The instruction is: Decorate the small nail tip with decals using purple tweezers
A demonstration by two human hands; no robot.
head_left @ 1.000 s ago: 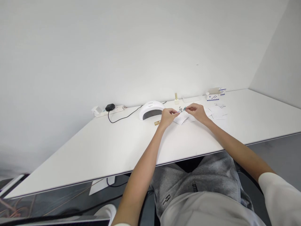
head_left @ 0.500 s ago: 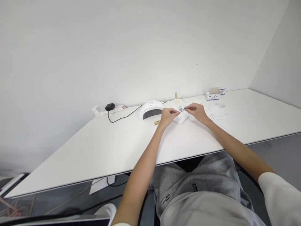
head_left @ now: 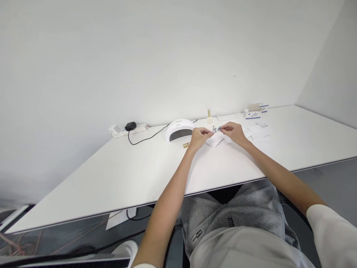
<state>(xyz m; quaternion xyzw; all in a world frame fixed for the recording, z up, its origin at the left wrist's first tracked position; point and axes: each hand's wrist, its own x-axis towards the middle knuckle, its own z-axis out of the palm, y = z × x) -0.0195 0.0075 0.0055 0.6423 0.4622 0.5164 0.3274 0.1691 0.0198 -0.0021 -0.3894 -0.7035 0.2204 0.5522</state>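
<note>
Over some white papers (head_left: 214, 141) on the table, my left hand (head_left: 199, 139) pinches one end of a small, thin bluish piece (head_left: 214, 130). Facing it from the right, my right hand (head_left: 234, 132) has its fingertips closed on a small teal piece (head_left: 219, 128). The two pieces meet or nearly meet between my fingertips, too small to name. A tiny silvery stand-like object shows just behind them. Beside my left wrist lies a small gold item (head_left: 186, 145).
A white dome-shaped nail lamp (head_left: 180, 124) stands left of my hands, its cord running to a black adapter (head_left: 130, 126) on a power strip (head_left: 139, 129). Along the wall are a polish bottle (head_left: 209, 118), a clear tray (head_left: 226, 118) and small boxes (head_left: 253, 114). More papers (head_left: 258, 132) lie right.
My fingers have shifted very slightly, and the teal piece at my right fingertips looks a little turned. Both hands otherwise hold the same place.
</note>
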